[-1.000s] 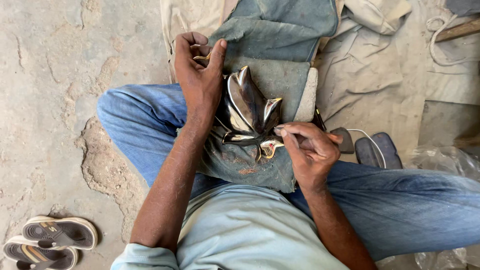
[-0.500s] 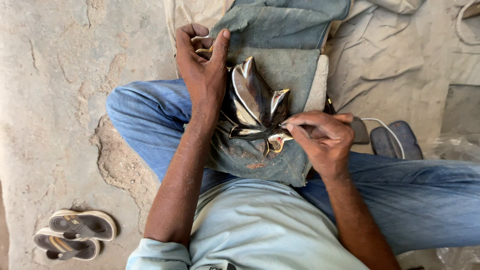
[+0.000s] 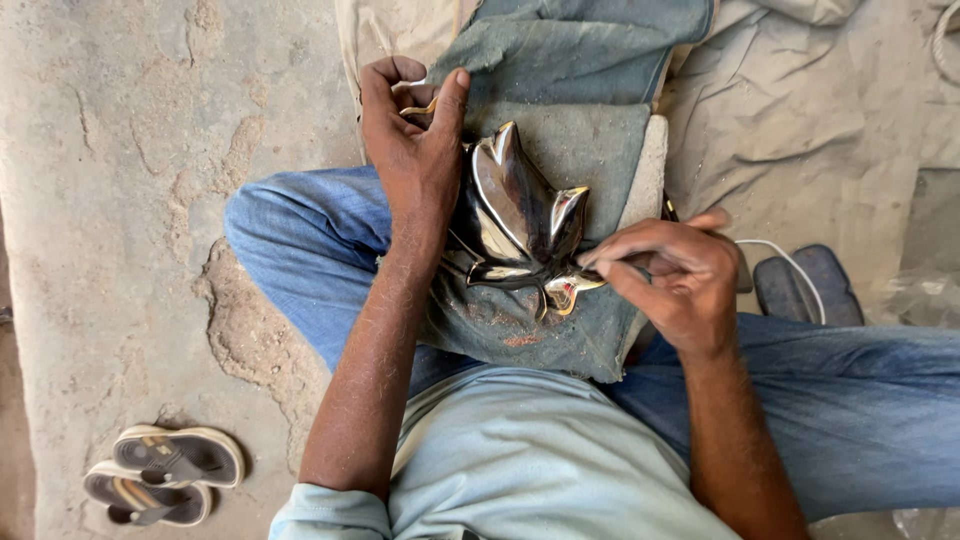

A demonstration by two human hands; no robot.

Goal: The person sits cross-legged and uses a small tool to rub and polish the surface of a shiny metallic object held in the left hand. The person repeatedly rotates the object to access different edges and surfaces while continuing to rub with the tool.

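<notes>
- A pair of grey-and-white sandals lies on the cracked concrete floor, well apart from the work.
- The right hand is pinched closed around a thin tool, at the edge of the shiny leaf-shaped metal piece.
- That polished piece rests on dusty blue-grey cloth over the lap.
- The left hand presses it, fingers curled around a small brass-coloured bit.
- Beyond lies crumpled beige sheeting.

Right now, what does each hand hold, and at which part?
The left hand holds the shiny leaf-shaped metal piece by its upper left edge. The right hand pinches a thin tool against the piece's lower tip; the tool is mostly hidden.
</notes>
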